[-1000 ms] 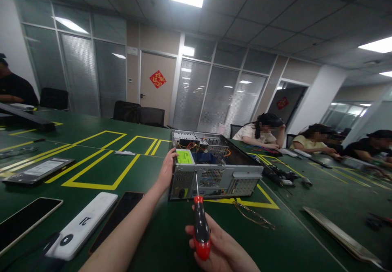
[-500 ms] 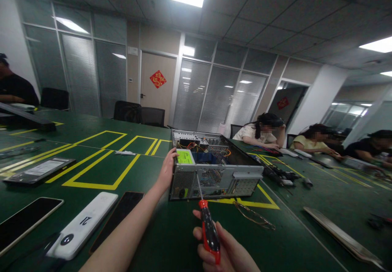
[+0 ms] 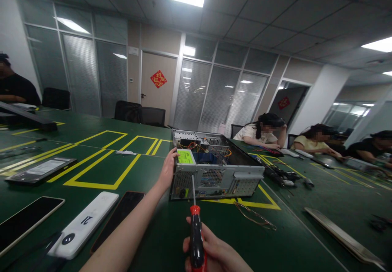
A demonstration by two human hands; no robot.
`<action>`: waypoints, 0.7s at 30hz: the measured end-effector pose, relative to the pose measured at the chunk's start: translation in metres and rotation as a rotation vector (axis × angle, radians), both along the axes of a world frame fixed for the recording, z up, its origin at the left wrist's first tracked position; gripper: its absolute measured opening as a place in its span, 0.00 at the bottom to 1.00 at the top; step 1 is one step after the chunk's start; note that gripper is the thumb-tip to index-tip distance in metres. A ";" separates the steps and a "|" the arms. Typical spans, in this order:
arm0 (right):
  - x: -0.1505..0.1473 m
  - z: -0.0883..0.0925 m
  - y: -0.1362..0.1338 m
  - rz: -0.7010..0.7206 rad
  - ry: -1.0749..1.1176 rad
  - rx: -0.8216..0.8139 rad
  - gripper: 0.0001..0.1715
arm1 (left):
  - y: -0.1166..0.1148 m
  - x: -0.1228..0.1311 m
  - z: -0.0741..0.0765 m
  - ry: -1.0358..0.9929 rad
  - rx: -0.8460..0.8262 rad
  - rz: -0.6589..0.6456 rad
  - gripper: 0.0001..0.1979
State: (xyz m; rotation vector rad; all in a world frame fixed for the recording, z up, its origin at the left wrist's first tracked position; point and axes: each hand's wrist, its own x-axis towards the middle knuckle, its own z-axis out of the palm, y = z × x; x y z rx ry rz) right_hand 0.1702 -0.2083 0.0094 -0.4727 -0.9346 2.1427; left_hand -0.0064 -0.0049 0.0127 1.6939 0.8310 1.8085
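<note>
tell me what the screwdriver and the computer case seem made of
Screwdriver handle: probably molded plastic, glossy black with red parts; highlights show on the black, though rubber is possible.
Screwdriver shaft: likely metal, smooth silvery grey, judging by its thin, straight look.
Computer case: seemingly painted or plated sheet metal, dull grey; thin edges and a perforated panel suggest it.

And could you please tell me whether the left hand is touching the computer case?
Touching: in the head view, the left hand rests against the computer case at its left edge, fingers beside the green label, no gap showing.
</note>
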 end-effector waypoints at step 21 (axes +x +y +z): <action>-0.009 -0.014 0.008 -0.076 -0.060 -0.068 0.35 | 0.000 0.001 0.000 -0.001 -0.004 -0.010 0.24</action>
